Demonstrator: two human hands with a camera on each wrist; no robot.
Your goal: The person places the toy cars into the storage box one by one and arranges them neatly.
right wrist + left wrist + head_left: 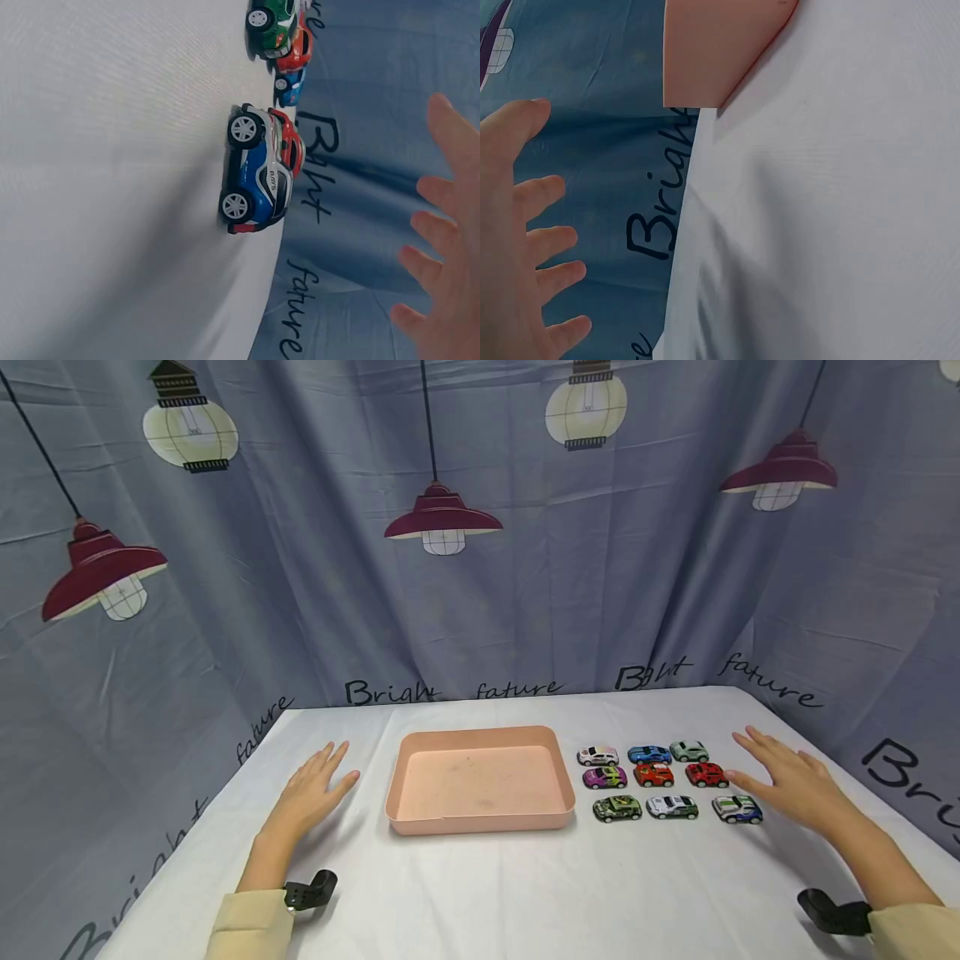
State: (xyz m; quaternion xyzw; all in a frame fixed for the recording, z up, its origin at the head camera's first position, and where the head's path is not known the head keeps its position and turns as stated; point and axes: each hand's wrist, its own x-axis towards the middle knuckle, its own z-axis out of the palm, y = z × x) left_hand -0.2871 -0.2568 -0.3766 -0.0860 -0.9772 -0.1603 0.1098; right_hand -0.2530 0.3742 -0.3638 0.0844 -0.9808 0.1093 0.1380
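The toy cars are standing in three rows on the white table, right of the pink tray. The right hand is hovering beside them, fingers spread, holding nothing. The left hand is hovering left of the tray, fingers straight and empty.

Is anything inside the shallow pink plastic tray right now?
No toy car is inside the shallow pink plastic tray; its floor shows only faint smudges. The near wall hides a thin strip of floor. Both hands hover outside it.
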